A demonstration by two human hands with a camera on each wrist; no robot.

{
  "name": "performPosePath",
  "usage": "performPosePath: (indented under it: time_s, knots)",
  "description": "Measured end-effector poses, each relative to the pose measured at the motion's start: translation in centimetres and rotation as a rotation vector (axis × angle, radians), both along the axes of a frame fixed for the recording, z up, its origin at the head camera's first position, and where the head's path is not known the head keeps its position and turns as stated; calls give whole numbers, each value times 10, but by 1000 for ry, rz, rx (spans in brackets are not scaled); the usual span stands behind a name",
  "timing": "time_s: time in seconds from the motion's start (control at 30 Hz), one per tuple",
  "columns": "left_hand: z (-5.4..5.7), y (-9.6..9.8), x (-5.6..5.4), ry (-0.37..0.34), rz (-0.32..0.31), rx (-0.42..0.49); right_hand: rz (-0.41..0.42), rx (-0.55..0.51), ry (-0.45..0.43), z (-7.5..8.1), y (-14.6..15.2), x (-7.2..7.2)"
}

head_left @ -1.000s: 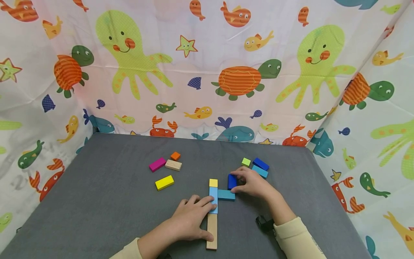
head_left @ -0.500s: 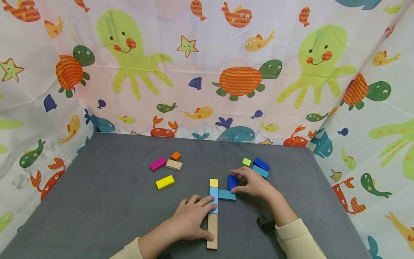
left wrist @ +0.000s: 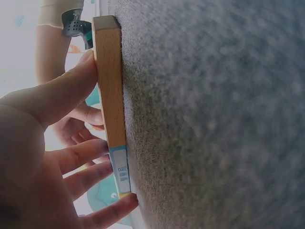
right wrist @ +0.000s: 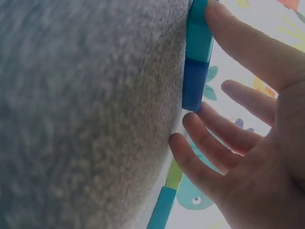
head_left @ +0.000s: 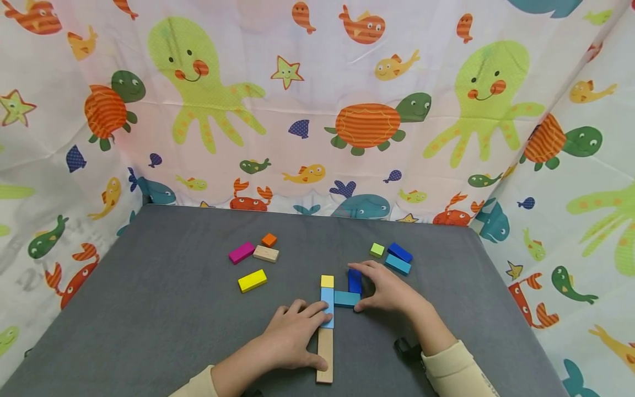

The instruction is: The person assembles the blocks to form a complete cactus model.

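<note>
A row of blocks runs away from me: a long wooden block (head_left: pixel 324 355), a light blue block (head_left: pixel 327 307) and a small yellow cube (head_left: pixel 327 281). Spread over its left side, my left hand (head_left: pixel 296 336) has its thumb on the wooden block and fingertips on the light blue one. A teal block (head_left: pixel 346 299) juts out to the right from the light blue block, and a dark blue block (head_left: pixel 354 280) stands off its far side. My right hand (head_left: pixel 392 291) spans these two, thumb at the teal block, a fingertip at the dark blue block's far end.
At the back left lie a magenta block (head_left: pixel 241 253), an orange cube (head_left: pixel 269 239), a plain wooden block (head_left: pixel 266 253) and a yellow block (head_left: pixel 252 280). Behind my right hand are a green cube (head_left: pixel 377 250), another blue block (head_left: pixel 399 252) and another teal block (head_left: pixel 398 264).
The right thumb has slid nearer to me, from the dark blue block's near end to the teal block's end, and the fingers have spread wider. The left hand stays put.
</note>
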State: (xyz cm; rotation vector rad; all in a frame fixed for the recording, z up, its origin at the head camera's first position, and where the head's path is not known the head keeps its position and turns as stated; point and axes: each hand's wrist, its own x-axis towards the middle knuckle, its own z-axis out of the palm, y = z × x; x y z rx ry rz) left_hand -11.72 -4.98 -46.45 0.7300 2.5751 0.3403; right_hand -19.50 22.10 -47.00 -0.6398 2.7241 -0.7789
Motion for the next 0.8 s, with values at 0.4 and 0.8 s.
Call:
performPosePath:
  time_s: [0.4, 0.8]
  knots:
    - [-2, 1, 1, -4, 8, -4, -145, -92, 177, 10, 46, -12]
    - [-2, 0, 0, -6, 10, -14, -417, -40, 188, -1, 84, -39]
